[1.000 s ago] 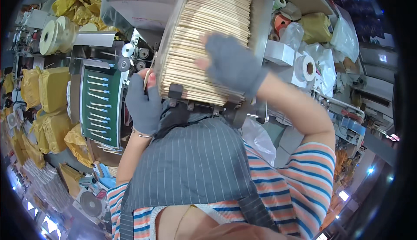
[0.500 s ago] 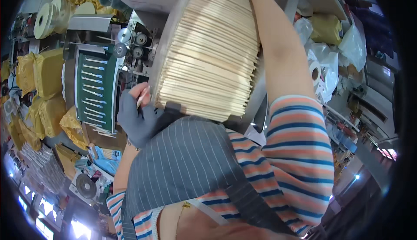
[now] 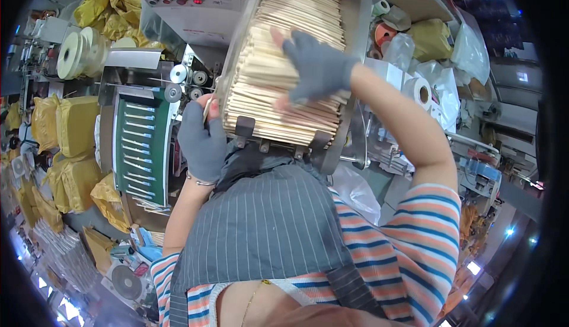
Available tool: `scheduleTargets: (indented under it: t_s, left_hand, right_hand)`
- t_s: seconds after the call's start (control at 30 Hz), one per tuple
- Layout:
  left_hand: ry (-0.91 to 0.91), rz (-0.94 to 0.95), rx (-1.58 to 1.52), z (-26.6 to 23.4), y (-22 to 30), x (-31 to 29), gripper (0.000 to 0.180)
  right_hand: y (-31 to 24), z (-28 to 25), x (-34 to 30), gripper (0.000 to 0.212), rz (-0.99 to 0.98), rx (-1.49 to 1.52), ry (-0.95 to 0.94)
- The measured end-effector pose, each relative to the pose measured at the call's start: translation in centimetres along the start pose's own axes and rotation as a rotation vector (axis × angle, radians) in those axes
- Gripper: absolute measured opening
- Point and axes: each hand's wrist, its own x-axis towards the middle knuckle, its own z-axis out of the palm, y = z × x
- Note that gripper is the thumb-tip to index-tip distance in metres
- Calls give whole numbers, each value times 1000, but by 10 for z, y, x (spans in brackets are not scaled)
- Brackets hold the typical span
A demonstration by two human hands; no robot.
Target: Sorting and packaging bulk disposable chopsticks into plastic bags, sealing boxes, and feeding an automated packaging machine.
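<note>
A long metal hopper [image 3: 353,37] in front of me holds a thick layer of pale wooden sticks [image 3: 284,111], like chopsticks, lying crosswise. My right hand [image 3: 317,66], in a grey glove with bare fingertips, is over the sticks with its fingers spread. Thumb and fingertips are slightly blurred; whether they touch the sticks is hard to tell. My left hand [image 3: 203,137], gloved the same way, is at the hopper's near left side. Its fingers pinch one thin wooden stick [image 3: 207,109], held nearly upright.
Left of the hopper, a green conveyor belt [image 3: 142,149] carries several separate sticks beside metal rollers [image 3: 178,73]. A control panel [image 3: 195,7] with a screen stands at the far left. Yellow bags [image 3: 77,125] lie further left. White rolls [image 3: 421,93] and clear plastic bags are on the right.
My right hand has come back from the hopper's far end to the middle of the sticks, fingers now spread. My left hand still holds its stick beside the hopper. The view has shifted, showing the control panel.
</note>
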Motion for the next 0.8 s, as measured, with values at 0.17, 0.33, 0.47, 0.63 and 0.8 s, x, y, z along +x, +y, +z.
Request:
scheduleTargets:
  t_s: [0.17,0.33,0.47,0.63,0.8]
  left_hand:
    - [14,92,-28,3,-6,2,13]
    - [16,101,14,2,-8,4,14]
    - [41,199,108,5,-16,2,14]
    - [74,239,148,3,-17,-3,15]
    - [85,242,127,4,-15,-7,15]
  right_hand:
    - [-54,21,-26,130,69,-127,15]
    - [-9,28,29,121,221,-276,125]
    - [38,41,72,104,418,-492,294]
    - [-12,50,47,94,476,-87,49]
    - [-71,50,-23,84,179,157,-111]
